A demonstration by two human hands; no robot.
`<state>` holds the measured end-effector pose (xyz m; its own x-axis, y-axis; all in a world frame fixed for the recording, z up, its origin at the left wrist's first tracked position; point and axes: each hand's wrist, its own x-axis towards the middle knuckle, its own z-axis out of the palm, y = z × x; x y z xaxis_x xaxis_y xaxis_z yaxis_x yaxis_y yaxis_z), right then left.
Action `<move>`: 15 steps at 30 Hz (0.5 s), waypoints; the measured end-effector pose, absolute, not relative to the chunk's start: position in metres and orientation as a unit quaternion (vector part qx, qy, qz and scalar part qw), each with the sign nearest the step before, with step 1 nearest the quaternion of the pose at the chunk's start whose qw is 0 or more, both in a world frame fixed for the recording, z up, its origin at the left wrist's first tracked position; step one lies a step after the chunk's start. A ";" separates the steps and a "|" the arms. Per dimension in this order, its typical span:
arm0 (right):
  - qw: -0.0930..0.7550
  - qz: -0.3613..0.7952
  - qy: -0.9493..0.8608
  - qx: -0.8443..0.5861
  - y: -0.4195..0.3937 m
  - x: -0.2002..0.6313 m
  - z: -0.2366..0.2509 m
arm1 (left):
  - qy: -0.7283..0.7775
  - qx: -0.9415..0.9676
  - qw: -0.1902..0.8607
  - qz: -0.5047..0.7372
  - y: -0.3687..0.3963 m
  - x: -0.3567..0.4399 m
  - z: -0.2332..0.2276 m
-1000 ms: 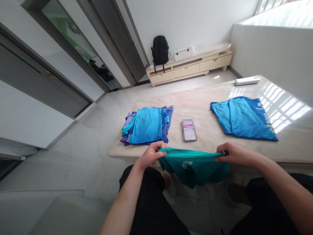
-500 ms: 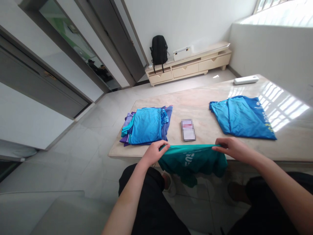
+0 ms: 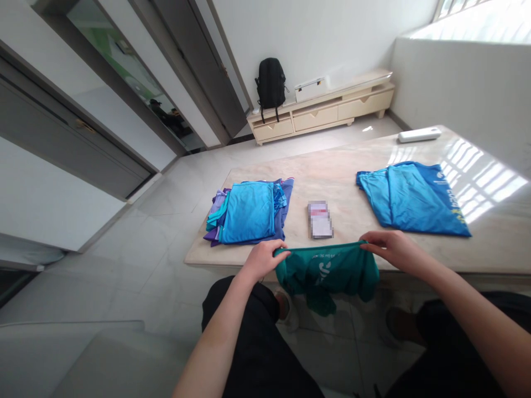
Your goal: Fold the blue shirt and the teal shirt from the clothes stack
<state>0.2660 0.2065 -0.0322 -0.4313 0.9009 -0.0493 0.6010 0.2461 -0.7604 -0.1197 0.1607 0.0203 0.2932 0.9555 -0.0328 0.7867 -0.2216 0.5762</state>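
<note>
Nearest, the left hand (image 3: 262,258) and the right hand (image 3: 390,247) each pinch one end of the upper edge of a teal shirt (image 3: 327,273), fingers clenched on the cloth; it hangs stretched between them, just over the near edge of the marble table (image 3: 357,188). Farther on the table lie a stack of folded blue and purple garments (image 3: 249,213) at left, a small blurred card (image 3: 319,219) in the middle and a blue shirt (image 3: 412,198) spread flat at right. A white remote (image 3: 419,135) rests at the far right edge. Beyond, a black backpack (image 3: 271,83) stands on a low cabinet (image 3: 323,108).
</note>
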 end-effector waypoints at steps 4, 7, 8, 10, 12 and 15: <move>0.229 0.350 -0.736 -0.532 0.207 0.262 -0.037 | 0.560 0.767 0.271 0.160 0.160 -0.117 0.020; 0.244 0.313 -0.703 -0.591 0.206 0.255 -0.046 | 0.534 0.770 0.310 0.159 0.158 -0.112 0.022; 0.253 0.305 -0.692 -0.603 0.205 0.252 -0.050 | 0.522 0.770 0.331 0.161 0.157 -0.109 0.024; 0.282 0.318 -0.669 -0.610 0.205 0.247 -0.055 | 0.491 0.764 0.382 0.170 0.155 -0.105 0.028; 0.312 0.366 -0.640 -0.599 0.205 0.243 -0.058 | 0.451 0.755 0.437 0.188 0.153 -0.100 0.032; 0.337 0.449 -0.596 -0.574 0.205 0.239 -0.055 | 0.402 0.737 0.495 0.224 0.151 -0.098 0.039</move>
<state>0.2392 0.2049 -0.0547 -0.1135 0.9869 -0.1144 0.3823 -0.0629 -0.9219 -0.0980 0.1513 0.0385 0.5765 0.8142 -0.0689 0.3713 -0.1859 0.9097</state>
